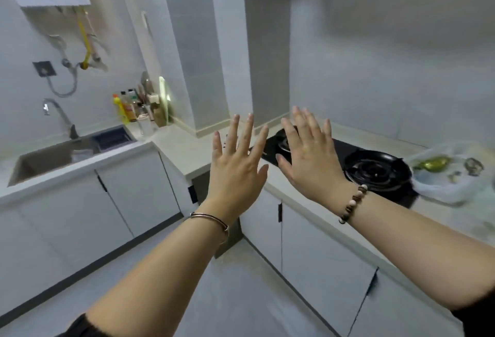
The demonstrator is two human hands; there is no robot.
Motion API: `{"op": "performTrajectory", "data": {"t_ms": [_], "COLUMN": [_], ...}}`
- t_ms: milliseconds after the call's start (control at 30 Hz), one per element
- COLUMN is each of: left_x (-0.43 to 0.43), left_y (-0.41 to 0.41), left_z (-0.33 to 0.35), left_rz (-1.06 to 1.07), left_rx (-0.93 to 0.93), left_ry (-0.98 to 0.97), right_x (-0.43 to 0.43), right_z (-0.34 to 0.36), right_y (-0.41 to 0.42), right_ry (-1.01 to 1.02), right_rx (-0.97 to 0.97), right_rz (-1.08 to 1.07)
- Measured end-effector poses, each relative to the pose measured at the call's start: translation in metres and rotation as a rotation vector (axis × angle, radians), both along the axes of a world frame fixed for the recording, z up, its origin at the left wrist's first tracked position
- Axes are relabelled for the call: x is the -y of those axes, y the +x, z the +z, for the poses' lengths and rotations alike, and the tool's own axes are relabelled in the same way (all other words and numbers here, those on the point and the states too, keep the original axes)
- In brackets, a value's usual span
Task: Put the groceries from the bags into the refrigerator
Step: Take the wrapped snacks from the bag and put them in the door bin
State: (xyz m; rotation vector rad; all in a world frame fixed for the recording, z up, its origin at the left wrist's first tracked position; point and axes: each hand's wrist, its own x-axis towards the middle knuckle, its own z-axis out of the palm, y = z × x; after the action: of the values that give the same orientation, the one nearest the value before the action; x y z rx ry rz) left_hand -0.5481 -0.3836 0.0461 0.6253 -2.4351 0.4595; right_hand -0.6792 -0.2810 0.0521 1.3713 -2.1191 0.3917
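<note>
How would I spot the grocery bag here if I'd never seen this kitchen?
Find the black gas stove set in the counter on the right. Just past its nearer burner, at the picture's right edge, lies the plastic bag. It is the only translucent, crumpled thing there, with yellow-green contents showing through.

Head-worn view looks forward and down over a kitchen counter (187, 154).

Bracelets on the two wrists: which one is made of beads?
The beaded bracelet is on the right hand, nearest the stove. The left hand wears a thin metal bangle instead.
</note>
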Motion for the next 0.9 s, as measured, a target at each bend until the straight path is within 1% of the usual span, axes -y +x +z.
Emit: {"op": "performTrajectory", "data": {"t_ms": [100, 233, 400, 567, 667, 833, 900], "left_x": [-0.017, -0.046, -0.089, -0.12, -0.129, -0.136, -0.135], "left_y": [-0.08, -0.189, -0.301, -0.372, -0.407, -0.457, -0.48], "left_z": [-0.009, -0.019, -0.046, -0.069, -0.084, -0.107, -0.115], "left_rz": [-0.088, -0.207, -0.362, -0.461, -0.506, -0.587, -0.635], "left_rx": [0.003, 0.028, 0.074, 0.131, 0.192, 0.314, 0.325], "left_ry": [-0.022, -0.002, 0.079, 0.16, 0.186, 0.22, 0.218], "right_x": [-0.031, -0.074, -0.127, -0.17, -0.19, -0.207, -0.21], "right_z": [-0.01, -0.024, -0.049, -0.075, -0.092, -0.116, -0.12], "right_y": [-0.067, -0.156, -0.246, -0.305, -0.33, -0.359, -0.373], "right_ry": [0.023, 0.041, 0.04, 0.104, 0.1, 0.137, 0.146], "right_rx": [0.02, 0.07, 0.15, 0.215, 0.256, 0.353, 0.377], "right_rz": [-0.104, -0.236, -0.376, -0.519, -0.599, -0.667, -0.698]}}
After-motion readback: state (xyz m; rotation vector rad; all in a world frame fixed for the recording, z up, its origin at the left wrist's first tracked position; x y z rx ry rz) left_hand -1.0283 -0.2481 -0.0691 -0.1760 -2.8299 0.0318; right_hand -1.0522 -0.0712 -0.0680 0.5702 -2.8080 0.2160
